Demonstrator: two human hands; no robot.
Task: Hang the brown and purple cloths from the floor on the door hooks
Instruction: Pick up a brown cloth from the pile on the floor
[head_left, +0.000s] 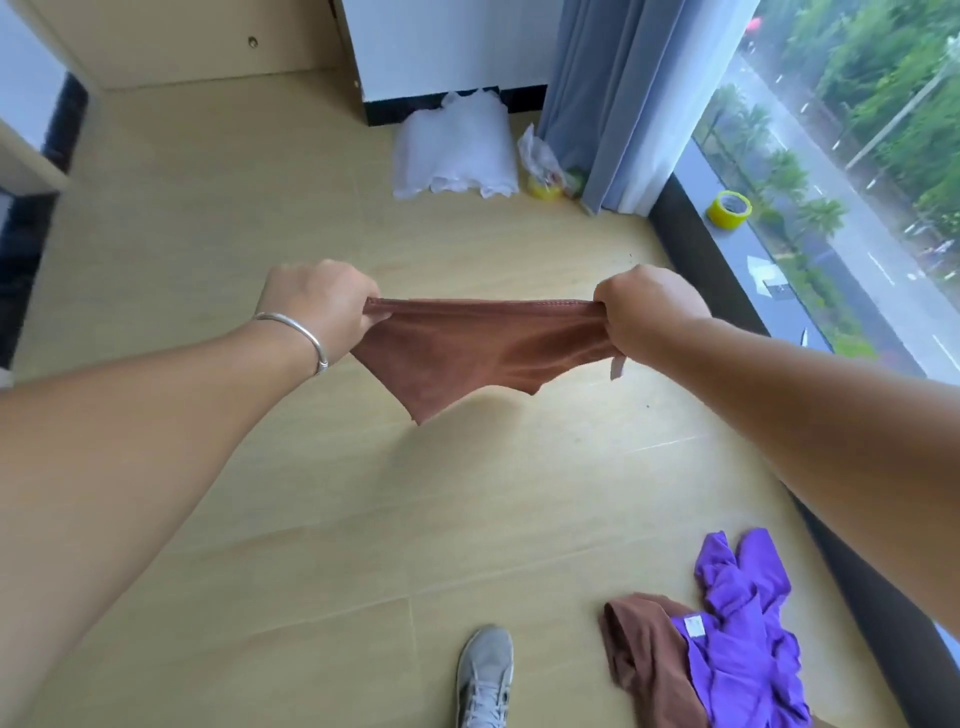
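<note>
Both hands — left hand (322, 306) and right hand (647, 306) — grip the top hem of a brown cloth (483, 353), stretched taut above the floor (311, 519). A purple cloth (743, 623) and another brown one (644, 644) lie below — easy to tread on.

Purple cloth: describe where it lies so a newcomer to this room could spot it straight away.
Follow the dark sill under the big window toward the person's grey shoe. On the wooden floor between shoe and sill lies a crumpled heap; the purple cloth is its window-side part. It overlaps a brown cloth and shows a small white tag.
</note>
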